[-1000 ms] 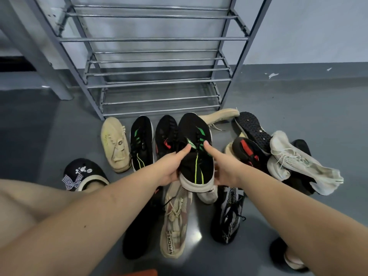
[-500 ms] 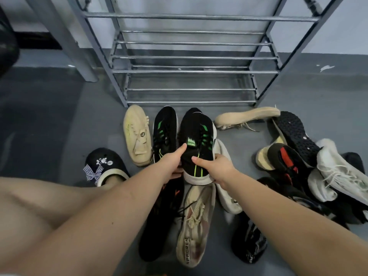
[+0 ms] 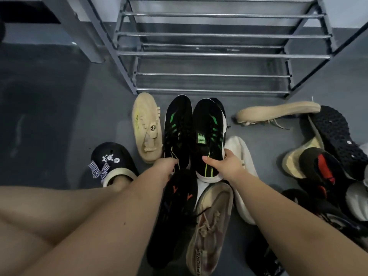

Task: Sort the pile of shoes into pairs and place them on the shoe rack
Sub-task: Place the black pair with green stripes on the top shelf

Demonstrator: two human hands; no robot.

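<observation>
green-striped shoe (image 3: pixel 209 136) lowered beside mate (image 3: pixel 178 128), toes rackward

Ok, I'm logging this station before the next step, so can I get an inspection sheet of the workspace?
Surface: grey floor, shoes spread across it.
Job's things: two green-striped shoes side by side before the rack; no shoes seen on the rack.
Clutter: beige shoe, beige shoe on its side, white shoe, heap of shoes at right.
Hands: left hand at the left striped shoe's heel, grip unclear; right hand grips the right one.
Cables: nothing seen.
Surroundings: pale wall.
</observation>
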